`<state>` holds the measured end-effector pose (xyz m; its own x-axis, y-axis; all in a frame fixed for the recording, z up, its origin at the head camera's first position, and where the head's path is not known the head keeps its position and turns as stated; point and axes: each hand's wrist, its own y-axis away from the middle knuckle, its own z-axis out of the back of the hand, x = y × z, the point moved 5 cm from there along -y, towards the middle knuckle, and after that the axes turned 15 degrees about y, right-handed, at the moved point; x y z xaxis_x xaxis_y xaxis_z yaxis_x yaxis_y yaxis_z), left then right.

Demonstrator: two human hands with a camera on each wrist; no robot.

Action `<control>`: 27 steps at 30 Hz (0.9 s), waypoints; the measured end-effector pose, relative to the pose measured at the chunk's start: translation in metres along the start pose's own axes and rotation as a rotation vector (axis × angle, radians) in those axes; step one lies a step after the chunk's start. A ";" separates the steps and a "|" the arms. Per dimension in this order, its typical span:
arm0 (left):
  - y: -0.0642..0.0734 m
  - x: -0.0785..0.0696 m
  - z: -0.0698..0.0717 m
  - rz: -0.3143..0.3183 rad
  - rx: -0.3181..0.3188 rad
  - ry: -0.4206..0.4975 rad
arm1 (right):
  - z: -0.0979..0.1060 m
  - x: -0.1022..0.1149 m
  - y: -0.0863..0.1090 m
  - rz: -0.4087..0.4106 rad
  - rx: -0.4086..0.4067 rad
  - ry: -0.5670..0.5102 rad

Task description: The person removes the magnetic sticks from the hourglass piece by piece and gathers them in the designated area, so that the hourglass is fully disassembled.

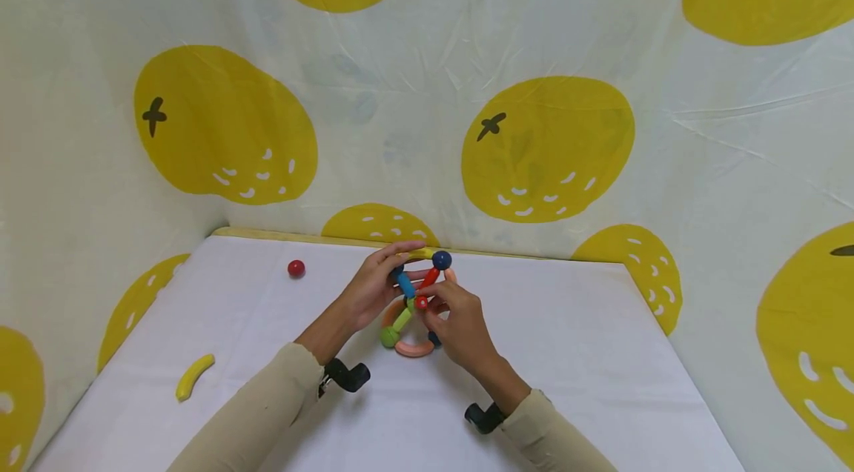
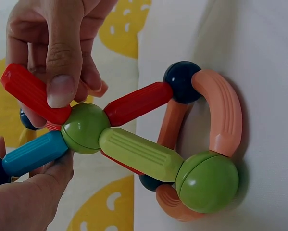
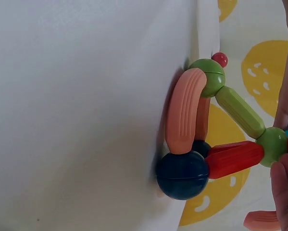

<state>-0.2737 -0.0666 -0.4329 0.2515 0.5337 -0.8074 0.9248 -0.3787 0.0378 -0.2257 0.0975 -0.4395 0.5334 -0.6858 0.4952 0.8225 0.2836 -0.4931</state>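
Observation:
A toy model of coloured rods and balls stands on the table (image 1: pixel 567 353). Its base has curved peach rods (image 2: pixel 225 110), dark blue balls (image 3: pixel 182 175) and a green ball (image 1: pixel 389 337). Straight rods rise from there to an upper green ball (image 2: pixel 86 129), where a blue rod (image 2: pixel 35 154) also joins. Around the blue rod and upper left part, my left hand (image 1: pixel 370 290) holds the model, its index finger stretched along a yellow curved rod (image 1: pixel 420 254). My right hand (image 1: pixel 460 320) pinches a red rod (image 2: pixel 33 94) whose end meets the upper green ball.
A loose red ball (image 1: pixel 296 269) lies at the back left of the table. Nearer the left front lies a yellow curved rod (image 1: pixel 195 377). Behind the table hangs a pale cloth (image 1: pixel 400 124) printed with yellow fruit.

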 end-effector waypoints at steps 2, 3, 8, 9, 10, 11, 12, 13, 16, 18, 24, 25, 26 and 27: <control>0.000 0.000 0.000 0.003 -0.004 0.000 | 0.000 0.000 0.000 -0.011 0.001 0.007; 0.000 0.000 0.000 0.004 -0.006 0.002 | 0.000 0.001 0.000 -0.021 0.004 0.010; -0.001 0.001 0.000 0.010 0.003 0.005 | 0.001 0.002 0.002 -0.049 0.009 0.043; -0.001 0.001 0.000 0.010 0.004 0.005 | 0.002 0.002 0.002 -0.053 0.008 0.050; -0.001 0.001 0.001 0.011 0.005 0.005 | 0.002 0.003 0.003 -0.056 0.008 0.056; -0.001 0.001 0.001 0.011 0.005 0.004 | 0.002 0.003 0.003 -0.057 0.006 0.061; -0.001 0.001 0.001 0.011 0.004 0.002 | 0.002 0.003 0.004 -0.058 0.004 0.065; -0.001 0.001 0.001 0.009 0.002 0.001 | 0.003 0.003 0.004 -0.056 -0.001 0.068; -0.001 0.001 0.001 0.008 0.005 0.007 | 0.005 0.001 0.006 -0.053 -0.021 0.067; -0.001 0.002 0.000 0.009 0.010 0.011 | 0.008 -0.002 0.008 -0.056 -0.040 0.059; -0.001 0.002 -0.001 0.005 0.005 0.009 | 0.025 -0.015 0.015 -0.094 -0.071 0.072; 0.000 0.002 0.000 0.005 0.001 0.008 | 0.029 -0.017 0.016 -0.102 -0.072 0.083; 0.000 0.002 0.000 0.005 -0.001 0.005 | 0.033 -0.020 0.017 -0.112 -0.072 0.099; 0.000 0.002 0.000 0.005 -0.001 0.009 | 0.037 -0.024 0.019 -0.123 -0.074 0.117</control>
<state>-0.2734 -0.0660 -0.4342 0.2588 0.5382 -0.8021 0.9236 -0.3809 0.0425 -0.2156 0.1439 -0.4346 0.3996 -0.7868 0.4704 0.8608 0.1457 -0.4876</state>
